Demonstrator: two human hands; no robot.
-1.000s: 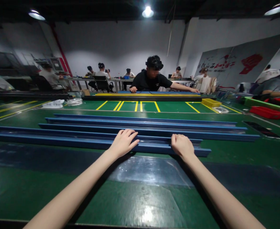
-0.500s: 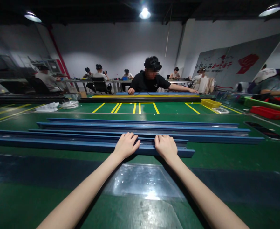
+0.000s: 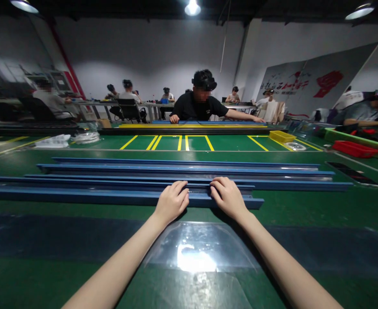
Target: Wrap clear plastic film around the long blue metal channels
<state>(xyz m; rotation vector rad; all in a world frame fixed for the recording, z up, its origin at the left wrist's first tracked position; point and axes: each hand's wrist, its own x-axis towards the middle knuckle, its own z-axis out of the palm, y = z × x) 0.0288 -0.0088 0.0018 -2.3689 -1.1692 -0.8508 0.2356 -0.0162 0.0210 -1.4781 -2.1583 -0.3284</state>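
Note:
My left hand [image 3: 172, 201] lies over the nearest long blue channel strip [image 3: 79, 195], its fingers curled across the top edges. A short way to the right, my right hand [image 3: 229, 197] bends over the same strip, close to its right end. Both hands grip it, with the fingertips partly hidden in the channel. Several more blue channel strips [image 3: 291, 185] lie lengthwise just beyond. On my side, a clear plastic sheet [image 3: 166, 242] lies flat under my forearms, reflecting the lamp.
A phone [image 3: 352, 174] lies to the right on the green table [image 3: 304, 210]. Farther off are a yellow tray [image 3: 281, 137], a red tray [image 3: 356, 148] and a coil of white material [image 3: 86, 137]. Across the table a person in black [image 3: 201, 103] handles long strips.
The view has shifted slightly. My right hand has moved a little to the right along the strip, its fingers now bent more. My left hand stays on the strip.

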